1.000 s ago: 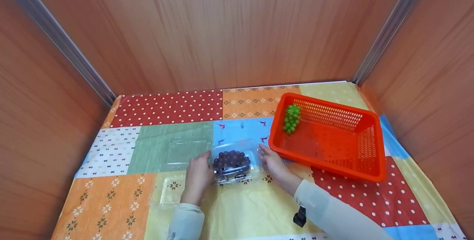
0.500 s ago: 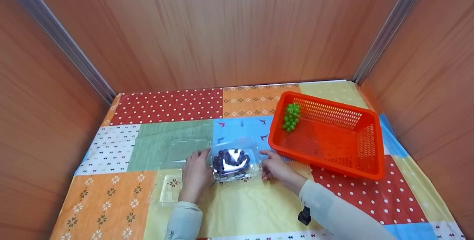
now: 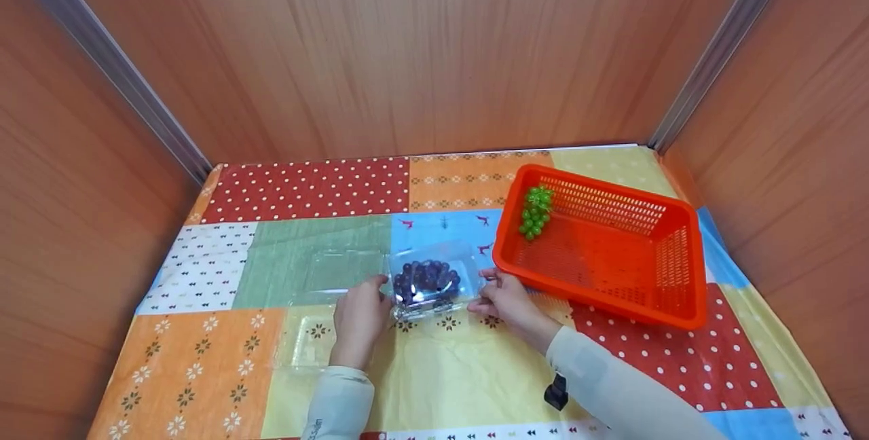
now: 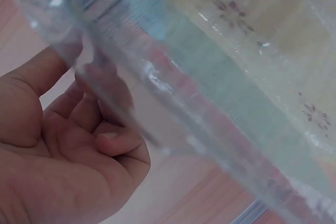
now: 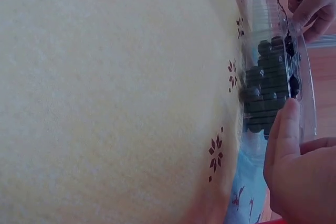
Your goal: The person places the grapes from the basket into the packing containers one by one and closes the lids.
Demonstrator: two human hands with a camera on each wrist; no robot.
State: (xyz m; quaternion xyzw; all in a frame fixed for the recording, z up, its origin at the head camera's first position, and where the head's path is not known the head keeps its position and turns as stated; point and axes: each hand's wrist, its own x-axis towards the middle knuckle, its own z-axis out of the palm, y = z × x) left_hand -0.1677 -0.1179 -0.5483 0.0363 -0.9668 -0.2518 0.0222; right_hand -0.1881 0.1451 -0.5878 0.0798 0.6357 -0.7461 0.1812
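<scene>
A clear plastic clamshell box (image 3: pixel 445 253) sits on the patterned cloth with a bunch of dark purple grapes (image 3: pixel 426 279) inside. Its lid lies over the grapes; whether the rim is fully closed I cannot tell. My left hand (image 3: pixel 362 318) pinches the box's left edge between thumb and fingers, also seen from close by in the left wrist view, where clear plastic partly covers the fingers. At the right end, near the front corner, is my right hand (image 3: pixel 506 301). In the right wrist view its straight fingers (image 5: pixel 287 127) touch the box's side.
Just right of the box stands an orange-red basket (image 3: pixel 597 307) with a bunch of green grapes (image 3: pixel 536 212) at its left end. Another clear plastic container (image 3: pixel 299 341), opened flat, lies left of and behind my left hand. Wooden panels (image 3: pixel 434 53) enclose the cloth-covered table.
My right fingers have shifted along the box's right end and now touch near its front corner. A bright glare on the lid came and faded. My left hand stays at the left edge.
</scene>
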